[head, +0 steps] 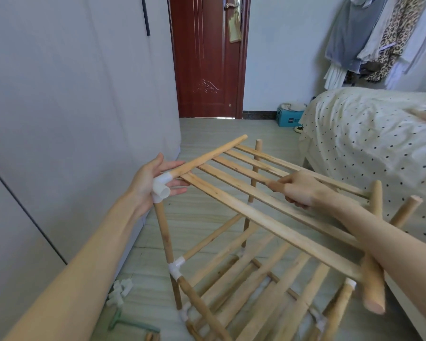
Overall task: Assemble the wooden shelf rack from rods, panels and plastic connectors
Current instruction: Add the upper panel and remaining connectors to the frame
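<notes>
Standing at the centre of the view, the partly built wooden rack (pixel 231 267) rests on the floor (pixel 207 129), and a slatted panel (pixel 268 193) is held tilted over its top. The left hand (pixel 153 183), at about nine o'clock, lies released with straight fingers behind a white plastic connector (pixel 161 190) that caps the near-left upright rod (pixel 164 235); the panel's end rod (pixel 207 156) enters that connector. The right hand (pixel 298 190), toward three o'clock, has its grip curled round one of the panel's slats (pixel 244 172). Loose white connectors (pixel 119 291) lie on the floor at seven o'clock (a pale green tool (pixel 130 323) lies just below them). A red-brown door (pixel 207 57) stands at twelve o'clock, a dotted bed (pixel 369 134) at two o'clock, hanging clothes (pixel 379 35) above it.
</notes>
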`<state>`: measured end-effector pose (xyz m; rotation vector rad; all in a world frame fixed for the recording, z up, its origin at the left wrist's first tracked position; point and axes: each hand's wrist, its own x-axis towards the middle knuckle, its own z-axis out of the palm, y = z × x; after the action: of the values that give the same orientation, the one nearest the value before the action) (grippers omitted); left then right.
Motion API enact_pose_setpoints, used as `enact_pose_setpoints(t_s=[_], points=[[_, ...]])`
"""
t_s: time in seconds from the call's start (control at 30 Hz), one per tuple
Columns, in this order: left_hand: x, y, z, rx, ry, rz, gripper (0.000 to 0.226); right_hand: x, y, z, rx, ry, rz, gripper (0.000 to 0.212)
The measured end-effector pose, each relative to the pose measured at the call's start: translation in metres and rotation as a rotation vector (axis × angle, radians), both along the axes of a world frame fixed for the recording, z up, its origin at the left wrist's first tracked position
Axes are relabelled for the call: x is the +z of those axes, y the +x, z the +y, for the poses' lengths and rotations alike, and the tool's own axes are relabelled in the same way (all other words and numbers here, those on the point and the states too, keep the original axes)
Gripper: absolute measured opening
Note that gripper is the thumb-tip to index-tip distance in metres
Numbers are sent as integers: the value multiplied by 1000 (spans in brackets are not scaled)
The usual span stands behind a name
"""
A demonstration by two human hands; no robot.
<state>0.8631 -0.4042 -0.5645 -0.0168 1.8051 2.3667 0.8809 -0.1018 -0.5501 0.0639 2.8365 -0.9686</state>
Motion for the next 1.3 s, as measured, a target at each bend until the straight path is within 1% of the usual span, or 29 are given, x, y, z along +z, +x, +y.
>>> enact_pose_setpoints(t_s=[0.07,0.13,0.3,0.4,0.5,0.63,0.73,0.87,0.97,1.07,1.17,1.3], points=[[0,8,8,10,9,6,49,1,0,4,37,148,62,39],[-1,17,16,11,14,1,49,3,1,7,56,236,61,40],[-8,42,38,62,56,0,42,11,6,12,65,325,18,39],[-11,57,55,167,99,12,39,10,12,17,61,367,14,39],[-13,68,68,260,89,20,38,5,19,21,90,423,-36,42],[-9,75,74,282,94,7,35,-7,27,23,100,400,-76,45],[-6,77,71,201,23,22,27,-13,33,23,124,413,-85,42],[-6,77,66,99,-18,10,23,-13,37,24,124,418,-36,38],[-6,76,63,59,-28,-4,19,-16,36,26,69,364,35,33],[-4,77,62,33,-8,-17,26,-17,34,30,2,250,93,32],[-2,79,61,39,42,-40,32,-15,33,33,-10,209,173,34],[-1,79,60,57,88,-51,34,-10,32,36,-13,180,261,22]])
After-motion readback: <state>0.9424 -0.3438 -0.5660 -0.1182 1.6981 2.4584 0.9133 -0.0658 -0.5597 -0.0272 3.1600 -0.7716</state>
